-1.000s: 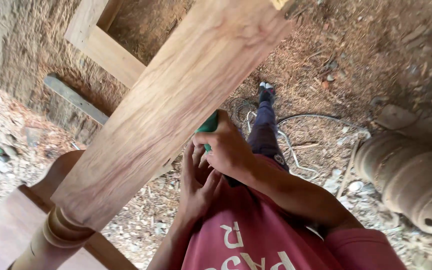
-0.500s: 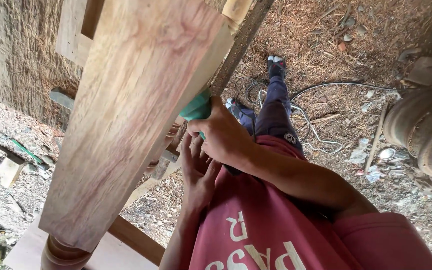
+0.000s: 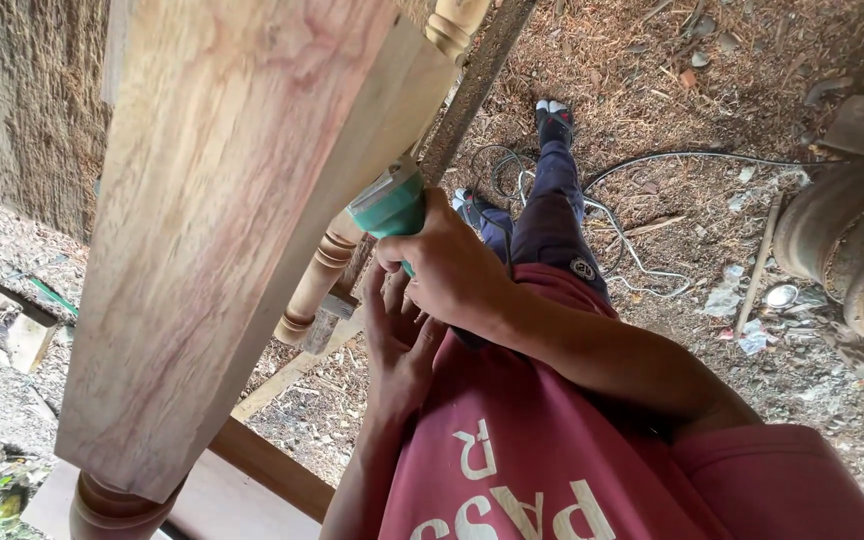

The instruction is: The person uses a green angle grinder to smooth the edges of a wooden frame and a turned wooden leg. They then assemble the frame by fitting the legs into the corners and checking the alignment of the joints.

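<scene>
A big square wooden post (image 3: 242,220) with pink-brown grain slants across the left half of the view and ends in a turned foot (image 3: 112,505). My right hand (image 3: 452,275) is shut on a teal power tool (image 3: 389,205) whose front end is pressed against the post's right edge. My left hand (image 3: 399,350) lies right under the right hand, fingers stretched up against it. The right hand hides whether the left one grips the tool. My red shirt fills the bottom right.
A slim turned spindle (image 3: 317,280) stands behind the post. A power cable (image 3: 642,160) loops over the sawdust-strewn ground by my feet (image 3: 554,115). A thick turned column (image 3: 852,250) lies at the right edge. Boards (image 3: 252,465) and scraps lie at the lower left.
The view has swung so the post looks steeper and closer. The teal tool and both hands have moved up along the post's right edge, and more of the tool shows.
</scene>
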